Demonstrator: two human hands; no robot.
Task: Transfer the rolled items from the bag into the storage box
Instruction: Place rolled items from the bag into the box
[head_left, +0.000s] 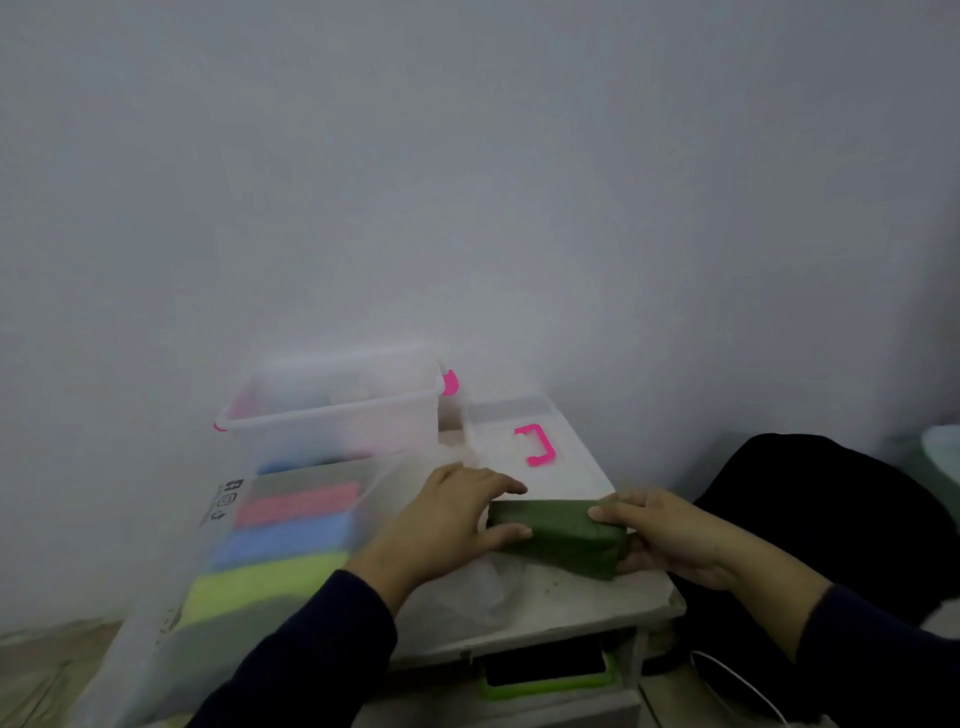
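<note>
Hands meet on a dark green roll (558, 535) lying on the white counter (571, 597). The left hand (447, 525) curls over the roll's left end, fingers on top and thumb along its near side. The right hand (660, 535) grips the roll's right end, thumb on top and fingers wrapped beneath. Just left of the left hand lies a translucent plastic bag (171, 644), and through it show more rolls: a pink roll (296, 506), a blue roll (283, 543) and a yellow-green roll (260, 587), stacked side by side. Beyond the left hand stands the clear storage box (332, 415) with pink latches, its top open; what lies inside is too blurred to tell. Beyond the roll, between the two hands, rests the box's lid (519, 441) with a pink handle (537, 444). Below the counter edge, near the right forearm, sits a dark device in a green frame (545, 670).
</note>
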